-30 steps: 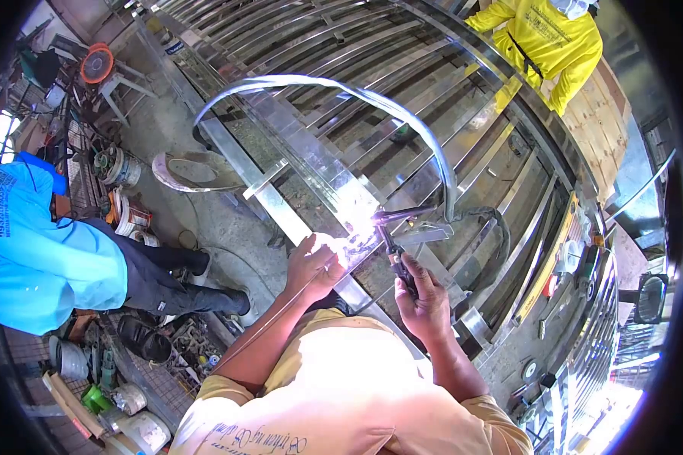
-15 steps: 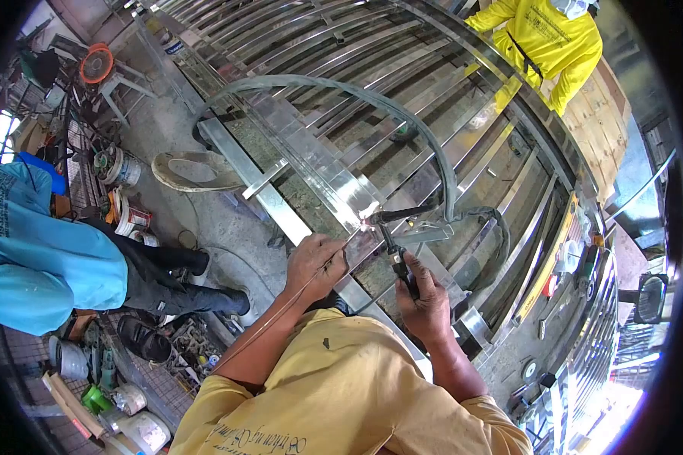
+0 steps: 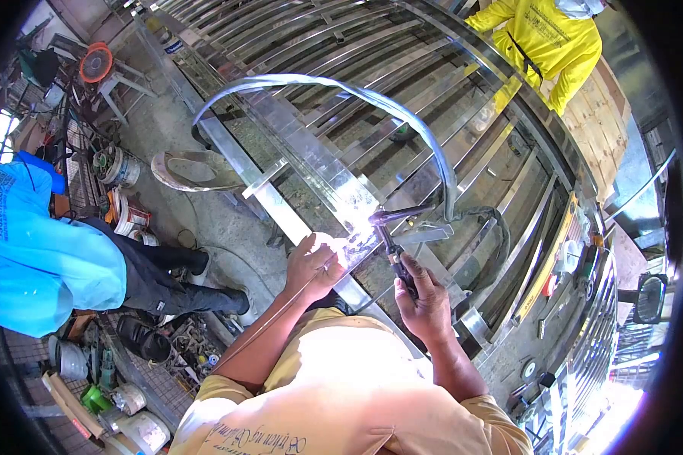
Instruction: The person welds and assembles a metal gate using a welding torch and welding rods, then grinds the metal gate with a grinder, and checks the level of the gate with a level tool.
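My right hand (image 3: 425, 303) is closed around the black handle of a TIG welding torch (image 3: 395, 255). The torch head is at a shiny metal frame of parallel bars (image 3: 307, 159), where a bright white-violet arc (image 3: 362, 218) glows. A thin filler rod (image 3: 284, 309) is pinched in my left hand (image 3: 311, 269), just left of the arc, and its long tail runs back along my forearm. Glare hides the rod's tip. A thick sleeved cable (image 3: 357, 89) loops over the bars and comes down near the torch.
A person in a blue shirt (image 3: 53, 250) stands at left; another in yellow (image 3: 542, 42) is beyond the frame. Buckets (image 3: 131, 216), a stool (image 3: 121, 83) and an oval ring (image 3: 197, 171) are on the left. A yellow spirit level (image 3: 535, 296) lies at right.
The small glow at the torch has flared into a bright arc, lighting the cable, bars and my shirt. Both hands stay nearly in place.
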Demonstrator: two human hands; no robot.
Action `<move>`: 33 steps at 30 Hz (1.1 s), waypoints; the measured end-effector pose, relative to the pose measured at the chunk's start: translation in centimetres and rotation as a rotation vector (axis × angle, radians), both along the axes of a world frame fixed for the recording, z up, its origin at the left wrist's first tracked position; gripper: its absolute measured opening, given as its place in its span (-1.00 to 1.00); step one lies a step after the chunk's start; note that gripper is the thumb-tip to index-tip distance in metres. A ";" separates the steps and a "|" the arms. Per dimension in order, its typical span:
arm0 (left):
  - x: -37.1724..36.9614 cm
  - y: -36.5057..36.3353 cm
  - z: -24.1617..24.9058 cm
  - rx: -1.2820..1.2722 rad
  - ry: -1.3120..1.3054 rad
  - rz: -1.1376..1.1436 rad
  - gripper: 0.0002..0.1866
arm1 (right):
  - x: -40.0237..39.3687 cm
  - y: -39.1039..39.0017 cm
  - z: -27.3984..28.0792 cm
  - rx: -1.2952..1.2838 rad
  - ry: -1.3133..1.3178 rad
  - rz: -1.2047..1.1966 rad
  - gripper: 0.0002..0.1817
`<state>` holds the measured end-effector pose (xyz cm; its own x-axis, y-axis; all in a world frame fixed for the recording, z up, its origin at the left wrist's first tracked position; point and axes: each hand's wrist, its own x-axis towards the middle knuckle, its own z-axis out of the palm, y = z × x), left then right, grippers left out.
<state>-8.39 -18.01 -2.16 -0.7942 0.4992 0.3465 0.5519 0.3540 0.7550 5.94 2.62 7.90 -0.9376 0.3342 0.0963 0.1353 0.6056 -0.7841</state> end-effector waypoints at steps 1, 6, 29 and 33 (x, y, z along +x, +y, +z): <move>0.0 0.4 0.9 0.038 0.027 0.016 -0.79 | 0.0 0.0 0.0 0.004 -0.018 -0.009 -0.37; -0.1 1.1 3.3 0.091 0.094 0.054 -0.75 | -0.1 -0.1 0.6 -0.024 -0.063 -0.049 -0.41; -0.4 0.7 3.8 0.005 0.026 0.022 -0.76 | 2.0 3.7 -1.1 -0.160 -0.033 -0.203 -0.40; -0.5 0.8 4.5 -0.008 -0.043 0.010 -0.78 | 1.7 4.6 -0.8 -0.210 0.015 -0.183 -0.37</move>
